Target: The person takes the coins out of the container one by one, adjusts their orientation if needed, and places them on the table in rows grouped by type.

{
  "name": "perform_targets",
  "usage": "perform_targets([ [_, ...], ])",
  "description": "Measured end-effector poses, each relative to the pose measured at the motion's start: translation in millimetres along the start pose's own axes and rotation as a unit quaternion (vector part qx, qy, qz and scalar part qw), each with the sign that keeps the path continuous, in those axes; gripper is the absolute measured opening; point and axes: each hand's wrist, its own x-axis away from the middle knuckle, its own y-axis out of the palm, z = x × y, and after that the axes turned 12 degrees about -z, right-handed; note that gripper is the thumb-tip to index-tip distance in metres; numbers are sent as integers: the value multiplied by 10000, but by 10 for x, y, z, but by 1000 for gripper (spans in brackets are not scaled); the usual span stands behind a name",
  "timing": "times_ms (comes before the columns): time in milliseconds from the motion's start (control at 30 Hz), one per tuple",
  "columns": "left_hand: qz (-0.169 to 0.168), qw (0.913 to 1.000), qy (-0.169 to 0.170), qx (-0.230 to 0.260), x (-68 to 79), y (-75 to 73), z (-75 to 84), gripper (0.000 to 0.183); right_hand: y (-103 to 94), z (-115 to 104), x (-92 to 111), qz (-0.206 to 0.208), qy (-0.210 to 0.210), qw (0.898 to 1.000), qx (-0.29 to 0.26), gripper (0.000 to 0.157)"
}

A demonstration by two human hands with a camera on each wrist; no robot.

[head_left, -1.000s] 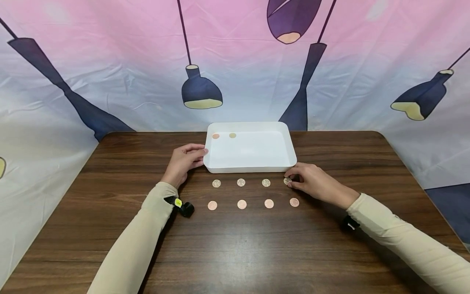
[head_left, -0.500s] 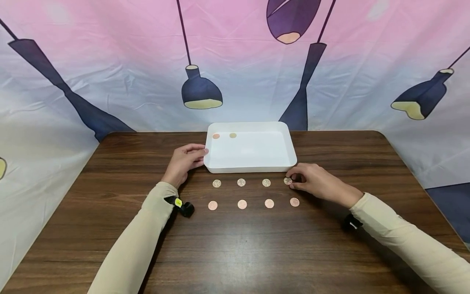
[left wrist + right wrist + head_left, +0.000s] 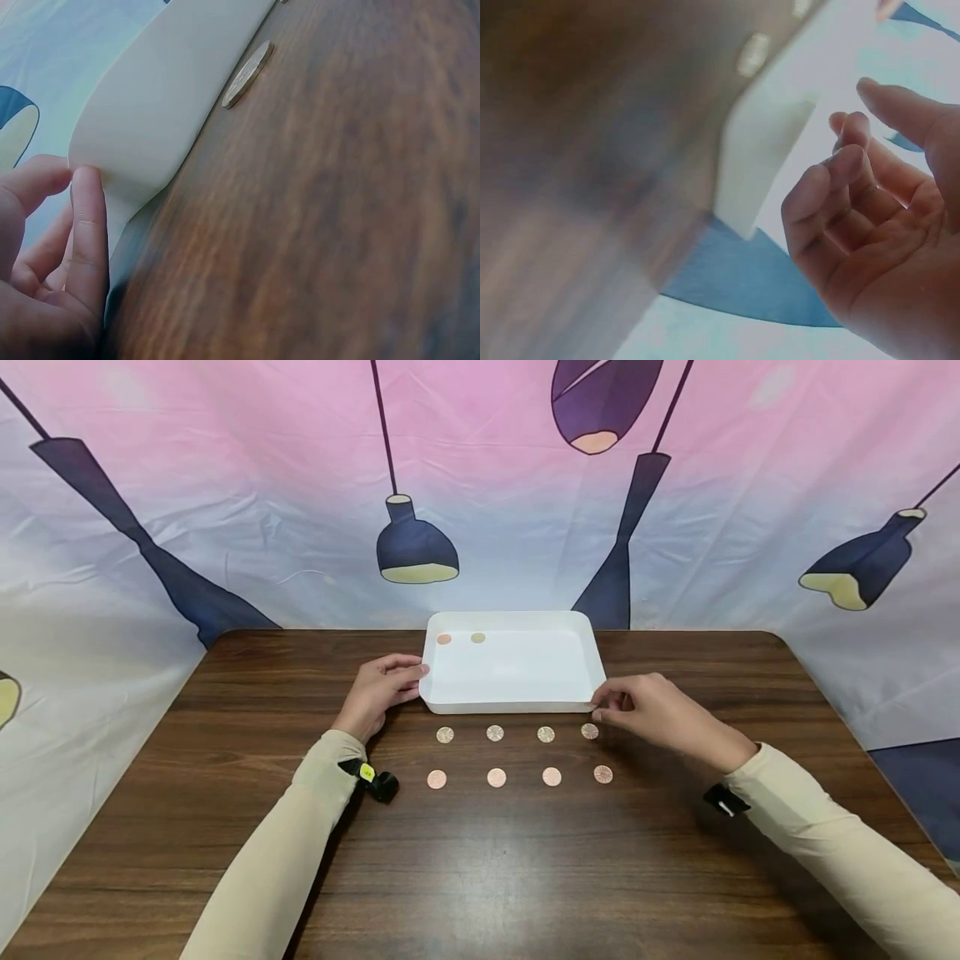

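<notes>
A white tray (image 3: 517, 706) stands near the table's far edge. My left hand (image 3: 379, 692) pinches its left rim between thumb and fingers, as the left wrist view shows up close. Inside the tray lie a copper-coloured coin (image 3: 444, 639) and a gold-coloured coin (image 3: 477, 637). My right hand (image 3: 651, 710) is at the tray's front right corner, fingers loosely curled and holding nothing. In the right wrist view its thumb and fingertips are apart. Just below that hand lies a gold-coloured coin (image 3: 589, 732), flat on the table, at the right end of a row.
Several gold-coloured coins (image 3: 495, 733) form a row in front of the tray. Nearer to me runs a parallel row of several copper-coloured coins (image 3: 497, 777). The brown wooden table (image 3: 480, 877) ends at a hanging printed cloth (image 3: 300, 502).
My right hand has let go of the rightmost gold-coloured coin and moved up and slightly right, towards the tray's corner. The coin stays on the table. My left hand keeps its place.
</notes>
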Motion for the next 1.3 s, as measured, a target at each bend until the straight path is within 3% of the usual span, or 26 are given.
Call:
perform_targets([
  [267, -30, 9999, -114, 8, 2, 3, 10, 45, -177, -222, -324, 384, 112, 9989, -226, 17],
  [533, -152, 9997, -168, 6, -5, -29, 0, 48, -179, -391, -904, 177, 131, 9953, -942, 31],
  [733, -141, 9997, -177, 46, -12, -20, 10, 45, -150, -525, -1344, -140, 411, 9930, -1094, 39],
  [933, -166, 9996, -198, 115, -17, -14, 16, 37, -40, -514, -1701, -290, 619, 9920, -1064, 36],
  [1300, -185, 9993, -324, 61, -14, -20, 36, 40, 142, -415, -2147, -312, 919, 9912, -897, 31],
])
